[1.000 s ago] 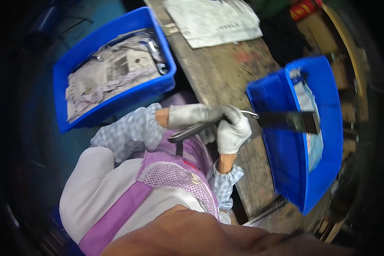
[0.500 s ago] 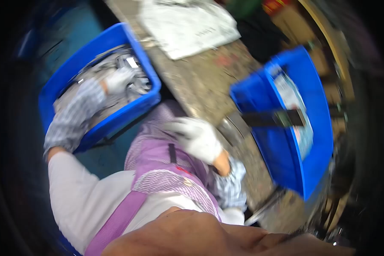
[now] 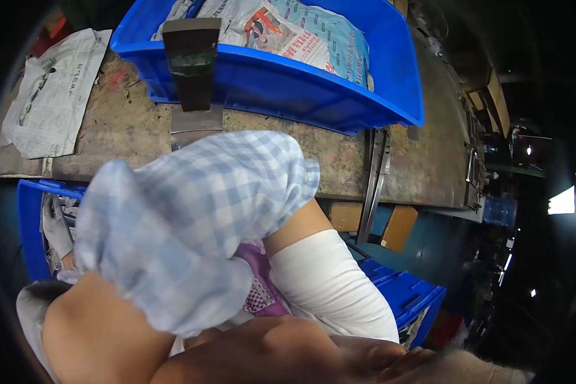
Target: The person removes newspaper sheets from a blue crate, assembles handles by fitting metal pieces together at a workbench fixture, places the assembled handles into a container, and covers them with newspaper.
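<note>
My two forearms in blue-and-white checked sleeves point(image 3: 230, 179) cross the middle of the view and hide most of my hands. To the left, in a low blue bin point(image 3: 32, 217), a greyish glove-like shape point(image 3: 57, 230) shows with a strip of bare skin beneath it. Which of my hands this is, and what its fingers do, I cannot make out. Grey pieces lie around it in the bin, partly covered by the sleeve. My other hand is out of sight behind the sleeves.
A large blue crate point(image 3: 269, 83) lined with printed paper point(image 3: 301, 45) stands on the worn workbench point(image 3: 125, 128). A dark upright bar point(image 3: 192, 70) rises before it. Newspaper point(image 3: 57, 96) lies left; metal strips point(image 3: 372, 185) overhang the bench edge. Another blue bin point(image 3: 409, 297) sits lower right.
My view has swung round to the right, so the paper-lined crate is now ahead and the parts bin is at the left edge. My forearms now overlap, and the gloves no longer show clearly.
</note>
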The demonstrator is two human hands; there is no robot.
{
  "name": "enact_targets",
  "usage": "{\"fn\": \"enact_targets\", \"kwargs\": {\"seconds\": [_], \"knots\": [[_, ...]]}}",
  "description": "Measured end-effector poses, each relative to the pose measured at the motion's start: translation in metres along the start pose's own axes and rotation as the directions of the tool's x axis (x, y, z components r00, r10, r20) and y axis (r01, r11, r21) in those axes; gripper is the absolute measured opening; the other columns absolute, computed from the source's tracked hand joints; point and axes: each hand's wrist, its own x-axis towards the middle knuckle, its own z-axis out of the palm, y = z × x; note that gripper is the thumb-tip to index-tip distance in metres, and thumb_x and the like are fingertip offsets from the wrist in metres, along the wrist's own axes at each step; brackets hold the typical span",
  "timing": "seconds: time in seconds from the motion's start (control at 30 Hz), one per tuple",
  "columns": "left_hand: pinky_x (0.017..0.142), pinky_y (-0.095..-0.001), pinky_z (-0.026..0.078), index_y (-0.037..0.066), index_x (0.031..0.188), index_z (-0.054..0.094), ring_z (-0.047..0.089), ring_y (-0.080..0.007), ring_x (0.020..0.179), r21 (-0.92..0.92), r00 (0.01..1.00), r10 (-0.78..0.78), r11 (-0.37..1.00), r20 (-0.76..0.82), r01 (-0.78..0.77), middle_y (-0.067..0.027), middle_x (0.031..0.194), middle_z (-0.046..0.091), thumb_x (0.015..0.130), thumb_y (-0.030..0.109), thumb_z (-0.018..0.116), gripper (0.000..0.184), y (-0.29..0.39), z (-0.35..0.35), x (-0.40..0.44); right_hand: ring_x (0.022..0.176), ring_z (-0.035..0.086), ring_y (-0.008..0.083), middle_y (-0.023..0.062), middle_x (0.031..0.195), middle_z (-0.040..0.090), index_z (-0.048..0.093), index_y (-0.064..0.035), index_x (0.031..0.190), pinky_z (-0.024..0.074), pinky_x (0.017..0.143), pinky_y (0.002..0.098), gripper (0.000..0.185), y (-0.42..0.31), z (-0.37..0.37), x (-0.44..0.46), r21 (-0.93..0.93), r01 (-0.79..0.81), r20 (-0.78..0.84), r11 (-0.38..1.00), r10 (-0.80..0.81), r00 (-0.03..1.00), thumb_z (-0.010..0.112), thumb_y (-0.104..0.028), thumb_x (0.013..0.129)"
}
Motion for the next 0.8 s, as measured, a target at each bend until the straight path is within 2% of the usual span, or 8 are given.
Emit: {"fn": "enact_targets", "kwargs": {"seconds": [0.2, 0.27, 0.4, 0.5, 0.53, 0.6, 0.67, 0.8], "knots": [[0.100, -0.0323, 0.046, -0.001, 0.124, 0.063, 0.062, -0.0200, 0.109, -0.461, 0.913, 0.312, 0.791, -0.261, -0.402, -0.0121, 0.122, 0.066, 0.103, 0.013, 0.053, 0.027, 0.197, 0.024, -0.026, 0.062, 0.068, 0.0213, 0.0095, 0.073, 0.070, 0.075, -0.0089, 0.093, 0.0562, 0.060, 0.0340, 0.016, 0.001, -0.028, -0.037, 0.015, -0.051, 0.016, 0.999, 0.051, 0.999, 0.067, -0.020, 0.085], [0.099, -0.0341, 0.048, -0.001, 0.124, 0.063, 0.062, -0.0222, 0.112, -0.737, 0.961, 0.216, 0.619, -0.174, -0.272, -0.0121, 0.124, 0.065, 0.097, 0.006, 0.059, 0.028, 0.280, 0.035, -0.049, 0.061, 0.068, 0.0203, 0.0093, 0.073, 0.071, 0.075, -0.0089, 0.094, 0.0565, 0.059, 0.0328, 0.017, -0.007, -0.054, -0.061, 0.039, -0.095, 0.036, 0.995, 0.093, 0.995, 0.067, -0.021, 0.086], [0.081, -0.0377, 0.053, 0.002, 0.114, 0.067, 0.068, -0.0282, 0.089, -0.449, 0.902, 0.432, 0.805, -0.008, -0.389, -0.0174, 0.099, 0.069, 0.092, 0.009, 0.066, 0.024, 0.338, 0.078, -0.065, 0.060, 0.069, 0.0181, 0.0088, 0.072, 0.071, 0.076, -0.0087, 0.095, 0.0571, 0.058, 0.0305, 0.019, -0.016, -0.175, -0.131, 0.031, -0.316, 0.021, 0.948, 0.316, 0.949, 0.068, -0.024, 0.089], [0.070, -0.0383, 0.053, 0.002, 0.105, 0.066, 0.067, -0.0343, 0.078, -0.402, 0.943, 0.329, 0.872, 0.055, -0.280, -0.0178, 0.085, 0.068, 0.091, 0.018, 0.069, 0.022, 0.339, 0.115, -0.064, 0.059, 0.069, 0.0165, 0.0084, 0.072, 0.072, 0.076, -0.0086, 0.096, 0.0575, 0.058, 0.0288, 0.020, 0.006, -0.275, -0.165, -0.120, -0.725, -0.327, 0.678, 0.662, 0.674, 0.068, -0.026, 0.091], [0.069, -0.0383, 0.053, 0.002, 0.103, 0.067, 0.067, -0.0355, 0.076, -0.441, 0.943, 0.317, 0.864, 0.099, -0.244, -0.0178, 0.085, 0.068, 0.090, 0.018, 0.069, 0.021, 0.337, 0.116, -0.061, 0.062, 0.071, 0.0169, 0.0089, 0.076, 0.073, 0.076, -0.0071, 0.095, 0.0574, 0.058, 0.0290, 0.021, 0.018, -0.297, -0.153, 0.060, -0.921, -0.300, 0.384, 0.887, 0.350, 0.068, -0.026, 0.091], [0.068, -0.0371, 0.052, 0.001, 0.101, 0.068, 0.067, -0.0311, 0.072, -0.534, 0.922, 0.376, 0.800, 0.094, -0.272, -0.0157, 0.082, 0.068, 0.091, 0.017, 0.069, 0.019, 0.327, 0.123, -0.053, 0.071, 0.073, 0.0188, 0.0122, 0.085, 0.074, 0.075, -0.0067, 0.099, 0.0581, 0.063, 0.0304, 0.025, 0.087, -0.294, -0.162, -0.463, -0.727, -0.359, 0.507, 0.642, 0.677, 0.068, -0.029, 0.090], [0.067, -0.0357, 0.052, 0.000, 0.099, 0.068, 0.066, -0.0262, 0.070, -0.587, 0.933, 0.327, 0.789, 0.152, -0.181, -0.0124, 0.079, 0.067, 0.091, 0.017, 0.069, 0.018, 0.312, 0.134, -0.049, 0.082, 0.072, 0.0235, 0.0137, 0.096, 0.072, 0.069, -0.0065, 0.112, 0.0580, 0.069, 0.0352, 0.037, 0.118, -0.266, -0.138, -0.249, -0.795, -0.022, 0.553, 0.817, 0.576, 0.070, -0.033, 0.086], [0.052, -0.0268, 0.045, -0.002, 0.099, 0.070, 0.059, -0.0116, 0.060, -0.880, 0.983, -0.102, 0.438, 0.154, 0.184, -0.0029, 0.072, 0.064, 0.095, 0.017, 0.069, 0.020, 0.338, 0.104, -0.034, 0.087, 0.066, 0.0301, 0.0118, 0.098, 0.062, 0.055, -0.0046, 0.126, 0.0559, 0.070, 0.0409, 0.060, 0.144, -0.209, -0.149, -0.581, -0.522, 0.045, 0.624, 0.665, 0.745, 0.074, -0.035, 0.077]]}}
